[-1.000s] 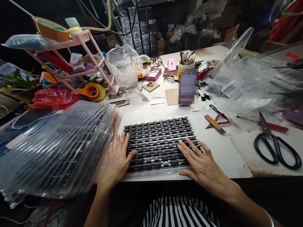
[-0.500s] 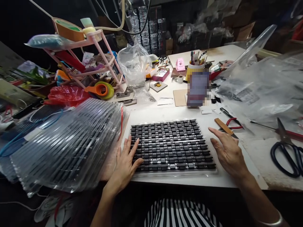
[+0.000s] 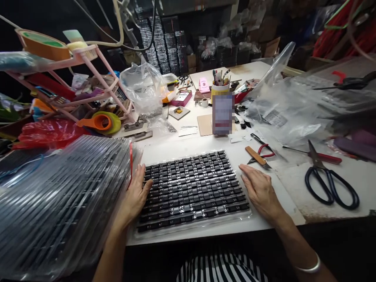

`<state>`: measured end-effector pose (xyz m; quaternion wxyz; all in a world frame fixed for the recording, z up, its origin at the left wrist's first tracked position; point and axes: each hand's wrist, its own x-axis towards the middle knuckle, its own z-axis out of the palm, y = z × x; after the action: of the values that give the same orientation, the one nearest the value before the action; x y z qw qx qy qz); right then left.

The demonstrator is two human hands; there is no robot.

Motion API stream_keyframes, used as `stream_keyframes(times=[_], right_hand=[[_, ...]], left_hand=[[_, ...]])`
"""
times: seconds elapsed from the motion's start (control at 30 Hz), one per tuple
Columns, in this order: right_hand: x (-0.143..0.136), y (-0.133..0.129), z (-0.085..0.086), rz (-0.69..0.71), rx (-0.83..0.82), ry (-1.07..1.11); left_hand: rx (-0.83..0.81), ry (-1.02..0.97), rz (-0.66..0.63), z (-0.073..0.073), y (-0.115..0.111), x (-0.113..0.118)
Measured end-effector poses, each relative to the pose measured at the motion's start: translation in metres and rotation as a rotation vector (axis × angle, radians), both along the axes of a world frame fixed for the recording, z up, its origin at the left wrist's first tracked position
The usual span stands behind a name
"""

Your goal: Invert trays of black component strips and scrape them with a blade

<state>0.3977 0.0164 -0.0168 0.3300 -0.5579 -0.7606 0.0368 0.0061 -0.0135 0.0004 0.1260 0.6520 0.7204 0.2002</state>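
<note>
While your left hand [image 3: 135,194] lies flat and open against the left edge of the clear plastic tray of black chips [image 3: 192,188], your right hand [image 3: 259,190] rests open at its right edge, grasping nothing. Just beyond the tray's right corner lies a wooden-handled knife [image 3: 256,156]; farther right, black-handled scissors [image 3: 329,178].

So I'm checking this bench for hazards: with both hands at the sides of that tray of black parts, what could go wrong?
The tray of black parts lies near the table front edge; a push from the left hand or right hand might tip it off. The leaning stack of trays could slide. The knife and scissors lie near the right hand.
</note>
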Motion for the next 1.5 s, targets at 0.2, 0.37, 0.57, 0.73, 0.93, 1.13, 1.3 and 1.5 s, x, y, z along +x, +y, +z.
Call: stream_keyframes(times=[0.2,0.37,0.57,0.73,0.93,1.13,1.3,1.5], right_hand=[[-0.001,-0.001,0.005,-0.024,-0.019,0.023],[-0.001,-0.003,0.008,-0.018,-0.030,0.023],[0.029,0.012,0.019,-0.071,0.029,-0.049],[0.063,0.044,0.030,-0.121,0.029,-0.266],[0.058,0.067,0.021,-0.194,-0.167,-0.390],[0.061,0.050,0.026,-0.148,-0.123,-0.178],[0.045,0.010,0.036,-0.075,-0.182,0.406],[0.022,-0.008,0.019,-0.055,-0.267,0.778]], left_hand=[[0.025,0.098,-0.094,-0.012,0.008,-0.004],[0.052,0.067,-0.082,-0.014,0.007,-0.006],[0.044,-0.045,-0.016,-0.010,0.007,-0.007],[0.063,0.040,-0.015,-0.001,-0.013,0.002],[0.149,0.439,-0.180,-0.004,-0.049,0.050],[0.196,0.573,-0.280,-0.005,-0.057,0.086],[0.198,0.624,-0.334,-0.001,-0.058,0.107],[0.220,0.672,-0.428,0.001,-0.054,0.136]])
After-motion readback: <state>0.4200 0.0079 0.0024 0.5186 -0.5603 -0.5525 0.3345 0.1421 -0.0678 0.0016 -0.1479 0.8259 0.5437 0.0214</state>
